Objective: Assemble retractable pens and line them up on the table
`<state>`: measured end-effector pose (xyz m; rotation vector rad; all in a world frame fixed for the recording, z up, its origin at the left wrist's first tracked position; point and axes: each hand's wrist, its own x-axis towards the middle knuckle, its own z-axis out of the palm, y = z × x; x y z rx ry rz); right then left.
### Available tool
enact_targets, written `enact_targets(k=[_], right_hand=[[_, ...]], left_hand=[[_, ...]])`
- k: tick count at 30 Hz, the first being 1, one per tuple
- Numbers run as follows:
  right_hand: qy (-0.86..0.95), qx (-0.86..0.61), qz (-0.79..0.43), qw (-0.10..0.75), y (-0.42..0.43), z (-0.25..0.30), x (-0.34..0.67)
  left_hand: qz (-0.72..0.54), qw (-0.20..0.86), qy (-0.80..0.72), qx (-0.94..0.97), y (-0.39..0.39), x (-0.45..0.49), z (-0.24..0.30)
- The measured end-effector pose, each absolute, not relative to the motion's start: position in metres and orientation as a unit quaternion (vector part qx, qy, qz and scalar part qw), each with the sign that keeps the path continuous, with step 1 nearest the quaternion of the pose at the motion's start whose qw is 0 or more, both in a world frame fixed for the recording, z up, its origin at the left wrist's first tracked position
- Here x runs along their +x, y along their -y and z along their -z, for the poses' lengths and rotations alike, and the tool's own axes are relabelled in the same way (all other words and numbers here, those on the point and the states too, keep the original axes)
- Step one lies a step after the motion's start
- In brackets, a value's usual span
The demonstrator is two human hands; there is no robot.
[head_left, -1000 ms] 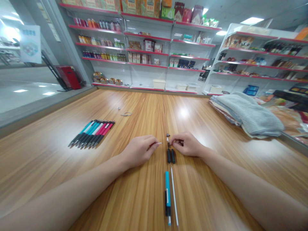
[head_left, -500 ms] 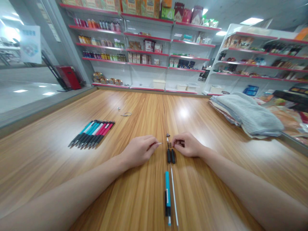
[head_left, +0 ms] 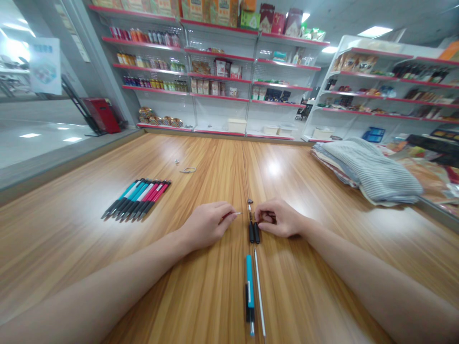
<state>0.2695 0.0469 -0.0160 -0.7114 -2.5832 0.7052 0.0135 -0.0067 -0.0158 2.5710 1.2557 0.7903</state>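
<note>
My left hand (head_left: 210,224) is closed in a pinch on a thin pale rod (head_left: 238,213), whose narrow end pokes out to the right; the rest is hidden in the fingers. My right hand (head_left: 278,217) has its fingers curled at the small springs and tips beside two black pen grips (head_left: 254,232); what its fingertips hold, if anything, is hidden. Beyond the grips lie a small white part (head_left: 250,208) and a dark metal piece (head_left: 250,201). Nearer me are a blue pen barrel (head_left: 250,282) and a long white refill (head_left: 260,292), side by side.
Several assembled pens (head_left: 136,199) lie in a row at left. Behind them are a wire ring (head_left: 188,170) and a small metal bit (head_left: 177,161). Folded cloths (head_left: 373,172) are stacked at the right edge. Stocked shelves (head_left: 222,55) stand behind the wooden table (head_left: 201,296).
My right hand has shifted slightly left and down, its fingertips now over the small parts and against the grips. The right-hand black grip sits a little closer to the other. My left hand stays still.
</note>
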Motion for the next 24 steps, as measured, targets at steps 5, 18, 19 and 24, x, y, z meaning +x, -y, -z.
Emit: enact_targets(k=[5, 18, 19, 24], right_hand=[[0.921, -0.254, -0.238, 0.175, -0.0451, 0.0138, 0.2679], [0.931, -0.245, -0.214, 0.163, -0.0465, 0.0125, 0.2691], [0.932, -0.245, -0.211, 0.162, -0.0467, 0.0124, 0.2693], [0.940, -0.234, -0.196, 0.154, -0.0481, 0.0108, 0.2705]], left_hand=[[-0.266, 0.088, -0.420, 0.863, 0.0070, 0.0136, 0.0151], [-0.268, 0.086, -0.419, 0.863, 0.0063, 0.0132, 0.0163], [-0.269, 0.087, -0.418, 0.863, 0.0062, 0.0132, 0.0163], [-0.269, 0.089, -0.416, 0.864, 0.0058, 0.0132, 0.0165]])
